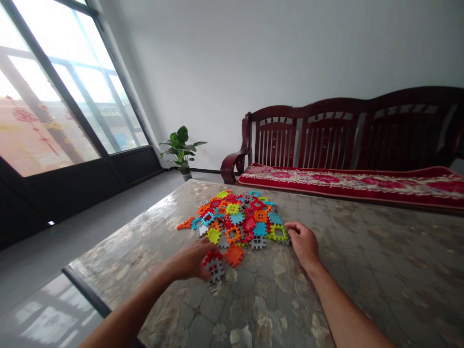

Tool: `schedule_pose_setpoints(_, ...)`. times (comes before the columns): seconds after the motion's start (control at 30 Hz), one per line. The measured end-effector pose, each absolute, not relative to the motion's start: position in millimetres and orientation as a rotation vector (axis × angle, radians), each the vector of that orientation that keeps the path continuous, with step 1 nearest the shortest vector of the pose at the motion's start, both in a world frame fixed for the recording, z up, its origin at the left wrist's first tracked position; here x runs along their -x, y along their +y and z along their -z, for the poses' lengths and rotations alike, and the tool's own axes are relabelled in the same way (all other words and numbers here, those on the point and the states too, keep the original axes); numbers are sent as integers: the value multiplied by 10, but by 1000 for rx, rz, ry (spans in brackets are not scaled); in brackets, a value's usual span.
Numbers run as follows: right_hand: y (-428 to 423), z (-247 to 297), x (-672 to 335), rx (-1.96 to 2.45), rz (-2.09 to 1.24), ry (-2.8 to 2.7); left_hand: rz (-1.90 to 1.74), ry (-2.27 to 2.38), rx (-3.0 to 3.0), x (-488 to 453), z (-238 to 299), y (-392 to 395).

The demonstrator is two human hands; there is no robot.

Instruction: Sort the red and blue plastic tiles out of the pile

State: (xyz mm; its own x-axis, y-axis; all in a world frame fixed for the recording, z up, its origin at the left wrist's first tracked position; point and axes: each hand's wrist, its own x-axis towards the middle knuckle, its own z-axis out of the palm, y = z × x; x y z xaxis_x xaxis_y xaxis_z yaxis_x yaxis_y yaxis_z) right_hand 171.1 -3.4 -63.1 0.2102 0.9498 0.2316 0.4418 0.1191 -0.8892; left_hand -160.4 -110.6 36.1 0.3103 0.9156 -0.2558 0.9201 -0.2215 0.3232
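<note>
Between the thumb and fingers of my left hand (192,261) are a grey window tile (214,269) and a red piece (211,256) behind it, held just above the near side of the pile. Whether these two are joined, I cannot tell. My right hand (305,244) has its thumb and forefinger pinched at the right edge of a lime-green window tile (278,227); its other fingers are curled. A heap of notched plastic tiles (249,223) in red, orange, blue, grey and green lies between the hands. Nearest my left hand is a flat orange tile (234,255).
The heap rests on a table with a glossy patterned cover (261,309). Beyond the table stands a dark red wooden bench (275,140) with a red floral cushion (348,182). A potted plant (181,147) stands behind its far left corner, near large windows (90,87).
</note>
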Motion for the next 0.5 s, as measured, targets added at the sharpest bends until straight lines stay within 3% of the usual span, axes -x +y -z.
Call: schedule_pose_setpoints(0.5, -28, 630, -1717, 1505, -637, -1383, 73, 1891, -2049, 1399, -331, -1120)
